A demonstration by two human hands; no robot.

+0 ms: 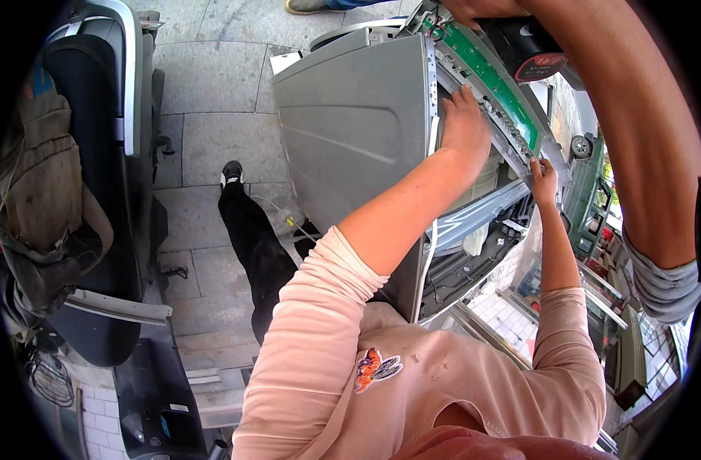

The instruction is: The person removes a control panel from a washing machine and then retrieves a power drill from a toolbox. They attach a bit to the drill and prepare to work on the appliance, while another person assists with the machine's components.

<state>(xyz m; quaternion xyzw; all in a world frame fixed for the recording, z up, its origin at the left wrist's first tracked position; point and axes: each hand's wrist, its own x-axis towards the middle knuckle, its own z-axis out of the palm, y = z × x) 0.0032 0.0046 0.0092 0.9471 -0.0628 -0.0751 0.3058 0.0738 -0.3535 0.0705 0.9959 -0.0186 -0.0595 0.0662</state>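
Note:
A grey top-loading washing machine (pixel 358 130) stands in front of me on the pavement. Its control panel is lifted off the top, baring a green circuit board (pixel 492 80). My left hand (pixel 465 123) lies on the machine's top rim, fingers curled against the panel's underside. My right hand (pixel 544 180) grips the panel's lower end. Both of my arms are in pink sleeves. Another person's arm (pixel 642 138), in a grey sleeve, reaches in from the right. Their hand holds a black cordless driver with a red label (pixel 531 50) above the board.
A parked black and silver scooter (pixel 97 153) stands at the left with a brown bag (pixel 36 192) hung on it. My black-trousered leg and shoe (pixel 232 175) rest on the stone paving (pixel 212 92). Someone's shoe (pixel 304 6) shows at the top edge.

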